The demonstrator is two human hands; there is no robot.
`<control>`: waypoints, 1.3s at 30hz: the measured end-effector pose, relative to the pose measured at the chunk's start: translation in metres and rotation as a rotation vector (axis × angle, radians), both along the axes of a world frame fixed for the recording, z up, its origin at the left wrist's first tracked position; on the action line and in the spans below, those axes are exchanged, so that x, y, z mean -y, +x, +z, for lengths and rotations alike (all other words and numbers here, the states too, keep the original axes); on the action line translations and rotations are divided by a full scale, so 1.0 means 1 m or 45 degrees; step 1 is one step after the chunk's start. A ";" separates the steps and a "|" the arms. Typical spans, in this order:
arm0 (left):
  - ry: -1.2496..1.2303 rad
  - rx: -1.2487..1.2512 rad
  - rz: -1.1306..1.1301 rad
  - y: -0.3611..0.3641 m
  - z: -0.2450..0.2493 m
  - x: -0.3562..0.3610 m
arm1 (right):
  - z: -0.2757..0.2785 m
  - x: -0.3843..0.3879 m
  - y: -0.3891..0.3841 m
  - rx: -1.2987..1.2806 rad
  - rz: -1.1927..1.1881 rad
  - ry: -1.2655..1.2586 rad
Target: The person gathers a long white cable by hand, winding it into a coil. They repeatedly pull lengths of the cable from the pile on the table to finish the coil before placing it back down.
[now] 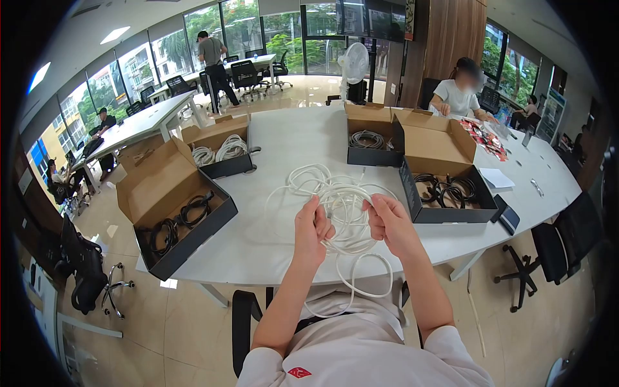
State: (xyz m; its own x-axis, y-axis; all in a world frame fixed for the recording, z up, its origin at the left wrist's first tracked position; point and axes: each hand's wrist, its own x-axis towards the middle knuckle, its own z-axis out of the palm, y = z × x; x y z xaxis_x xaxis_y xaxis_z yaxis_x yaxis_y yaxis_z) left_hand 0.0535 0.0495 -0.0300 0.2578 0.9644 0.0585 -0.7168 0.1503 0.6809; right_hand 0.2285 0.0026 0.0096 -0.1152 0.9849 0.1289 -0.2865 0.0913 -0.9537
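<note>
A long white cable (351, 274) lies in loose, tangled loops on the white table and hangs over its front edge toward my lap. My left hand (313, 229) is closed around one part of it, fingers curled. Opposite, my right hand (388, 222) pinches the same cable between thumb and fingers. Several coils arch between the two hands, just above the tabletop. A pale connector end appears near my left fingers, too small to make out well.
Open boxes ring the table (284, 135): one with black cables (180, 222) at left, one with white cables (222, 149) behind it, one with grey cable (367, 139) at back, another with black cables (446, 191) at right. A person (459, 90) sits across, beside red packets (483, 138).
</note>
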 end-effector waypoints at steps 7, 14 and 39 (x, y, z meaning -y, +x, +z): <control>0.280 -0.157 0.016 -0.003 -0.001 0.010 | 0.001 -0.001 0.003 -0.280 -0.190 0.093; 0.338 -0.594 -0.458 -0.002 -0.028 0.053 | 0.016 0.002 0.016 -0.524 -0.545 0.427; 0.010 0.004 -0.732 -0.044 0.017 0.026 | -0.021 0.033 -0.016 1.241 -0.184 1.301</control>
State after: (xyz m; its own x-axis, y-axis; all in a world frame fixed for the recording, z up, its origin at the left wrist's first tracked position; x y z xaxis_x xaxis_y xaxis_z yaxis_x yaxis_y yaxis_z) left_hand 0.0091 0.0231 -0.0130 0.7402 0.6690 0.0667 -0.5237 0.5115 0.6813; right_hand 0.2121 -0.0300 -0.0111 -0.4783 0.5184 0.7088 0.5082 0.8217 -0.2580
